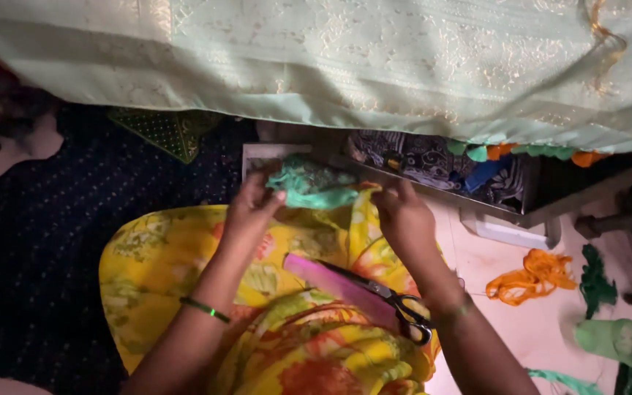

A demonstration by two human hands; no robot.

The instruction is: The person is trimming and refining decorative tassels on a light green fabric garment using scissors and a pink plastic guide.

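My left hand point(251, 205) pinches the left side of a small bunch of teal-green thread point(310, 187) held above my lap. Close on the bunch's right side, my right hand point(402, 216) has its fingers curled; whether it grips the thread is hidden. A green bangle sits on my left wrist. On my lap, over yellow floral cloth point(184, 271), lie a pink comb-like strip point(334, 281) and black-handled scissors point(396, 303), just below my right wrist.
A pale green embroidered fabric point(374, 58) hangs across the top. Beneath it an open drawer point(440, 172) holds coloured threads. On the floor at right lie orange thread point(532, 278), dark green thread point(595, 281) and a light green spool point(616, 340). Dark dotted cloth point(38, 241) lies at left.
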